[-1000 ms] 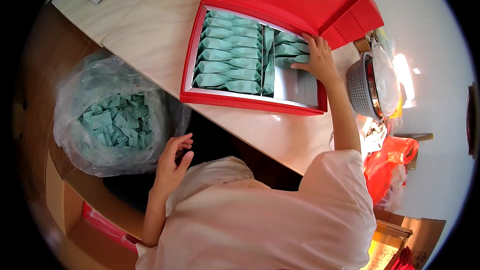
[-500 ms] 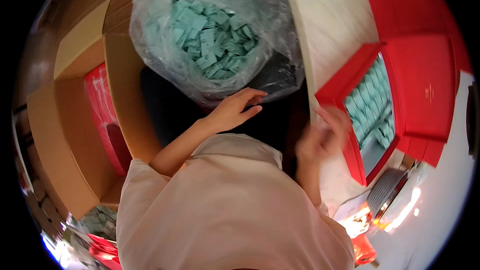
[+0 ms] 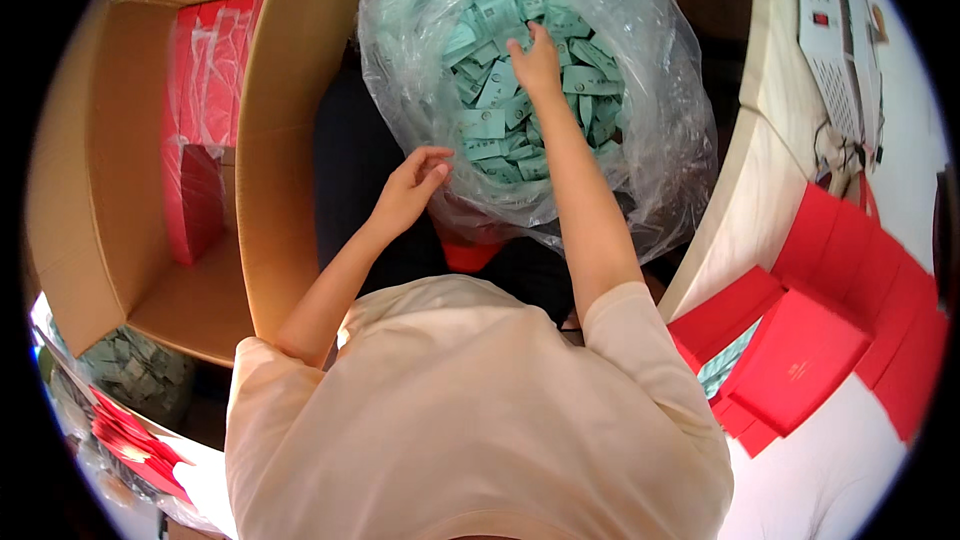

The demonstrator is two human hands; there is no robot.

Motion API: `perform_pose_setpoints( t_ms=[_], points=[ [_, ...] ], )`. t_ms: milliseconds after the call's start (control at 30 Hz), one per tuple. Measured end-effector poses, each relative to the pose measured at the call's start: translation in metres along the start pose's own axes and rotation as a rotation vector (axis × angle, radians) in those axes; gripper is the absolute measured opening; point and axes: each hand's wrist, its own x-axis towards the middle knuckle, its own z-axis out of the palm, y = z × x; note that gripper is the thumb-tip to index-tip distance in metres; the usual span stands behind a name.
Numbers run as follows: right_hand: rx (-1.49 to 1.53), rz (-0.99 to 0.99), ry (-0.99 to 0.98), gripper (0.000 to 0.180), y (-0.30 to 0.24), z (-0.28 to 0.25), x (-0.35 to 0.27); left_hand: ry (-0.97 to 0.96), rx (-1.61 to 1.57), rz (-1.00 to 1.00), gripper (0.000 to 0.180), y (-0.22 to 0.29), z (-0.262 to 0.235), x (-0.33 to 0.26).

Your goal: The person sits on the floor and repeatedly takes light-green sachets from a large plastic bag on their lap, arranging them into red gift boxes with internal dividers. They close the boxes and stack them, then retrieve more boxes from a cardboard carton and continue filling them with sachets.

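A large clear plastic bag (image 3: 665,130) lies open in front of me, filled with small pale green packets (image 3: 497,15). My right hand (image 3: 538,65) reaches over the bag's mouth, down at the packets. Its thumb and forefinger are apart, with no packet visible between them; the other fingers are partly hidden. By the bag's near left rim is my left hand (image 3: 405,192), fingers loosely bent and apart, holding nothing. To the right, a red box (image 3: 800,360) with its lid partly over it shows green packets inside through a narrow gap.
A cardboard carton (image 3: 285,140) on the left holds red boxes (image 3: 215,50) in clear wrap. More green packets (image 3: 135,370) lie at the lower left, near red pieces (image 3: 130,445). A pale table (image 3: 735,195) along the right bears a white device (image 3: 835,50).
My right hand has gone from beside the red box to the packets in the bag. My left hand stays near the bag's rim. The view has shifted, so the red box now appears lower.
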Motion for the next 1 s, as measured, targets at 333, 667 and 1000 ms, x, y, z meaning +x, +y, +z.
perform_pose_setpoints(
  t_ms=[333,667,1000],
  points=[
    [0.174,0.298,-0.421,0.106,-0.025,0.050,0.048,0.130,-0.268,-0.108,0.028,-0.006,-0.008,0.065],
    [0.503,0.182,-0.340,0.073,-0.046,0.057,-0.004,0.121,-0.244,-0.144,0.027,0.000,-0.008,0.066],
    [0.159,0.266,-0.116,0.044,0.001,0.011,-0.089,0.109,-0.154,-0.099,0.041,-0.009,-0.003,0.065]
  ],
)
